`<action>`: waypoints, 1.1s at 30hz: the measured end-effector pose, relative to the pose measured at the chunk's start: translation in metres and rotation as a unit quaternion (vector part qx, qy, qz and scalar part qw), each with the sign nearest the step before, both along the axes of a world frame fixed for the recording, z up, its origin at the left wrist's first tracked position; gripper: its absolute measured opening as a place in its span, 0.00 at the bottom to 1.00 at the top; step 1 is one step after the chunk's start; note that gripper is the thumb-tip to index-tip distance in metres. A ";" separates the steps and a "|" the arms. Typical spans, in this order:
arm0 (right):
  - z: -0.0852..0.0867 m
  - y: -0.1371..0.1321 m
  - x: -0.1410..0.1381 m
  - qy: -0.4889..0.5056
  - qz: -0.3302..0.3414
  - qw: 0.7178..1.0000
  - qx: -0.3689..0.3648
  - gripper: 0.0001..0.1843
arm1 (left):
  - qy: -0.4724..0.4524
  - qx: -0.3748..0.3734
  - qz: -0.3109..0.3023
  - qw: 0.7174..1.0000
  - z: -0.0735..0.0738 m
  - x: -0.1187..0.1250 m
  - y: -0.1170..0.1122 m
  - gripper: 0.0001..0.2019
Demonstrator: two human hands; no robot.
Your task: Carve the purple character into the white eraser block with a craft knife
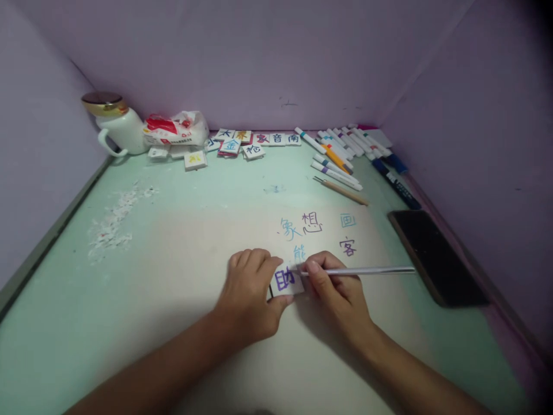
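Left hand point(250, 294) is being half curled around the white tile point(288, 282), which is being gripped between thumb and fingers, well in from the left and right edges of the table point(181, 248). By the right hand point(339, 291), closed pen-fashion, a silver stick point(371, 271) is being aimed at the tile's purple character point(283, 280). Steady, flat clamping is seemingly being called for, with light strokes being favoured and fingertips being held clear of the tip.

Mauve wall point(242, 63) is rising at twelve o'clock, side walls point(34, 144) are flanking at ten and two, green surface point(56, 334) is spreading toward six
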State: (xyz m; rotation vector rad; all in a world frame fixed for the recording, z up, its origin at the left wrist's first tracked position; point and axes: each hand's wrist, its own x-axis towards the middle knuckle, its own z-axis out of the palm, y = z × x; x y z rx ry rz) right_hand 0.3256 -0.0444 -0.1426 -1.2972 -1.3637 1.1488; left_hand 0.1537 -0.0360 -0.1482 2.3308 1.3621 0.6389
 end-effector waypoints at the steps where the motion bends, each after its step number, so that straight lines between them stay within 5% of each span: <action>1: -0.001 -0.001 0.000 0.001 -0.004 1.000 -0.002 0.13 | -0.002 0.000 -0.002 1.000 0.000 0.000 0.000 0.20; 10: -0.003 -0.001 0.003 -0.001 -0.018 1.000 0.006 0.13 | -0.016 -0.009 -0.011 1.000 0.001 -0.002 0.000 0.20; 18: -0.004 -0.004 0.009 -0.044 0.036 0.996 0.063 0.09 | -0.026 -0.004 -0.012 1.000 0.002 -0.001 -0.001 0.17; 33: -0.006 0.000 0.009 -0.047 0.098 0.992 0.066 0.09 | -0.022 -0.027 -0.088 0.996 0.007 -0.008 0.007 0.21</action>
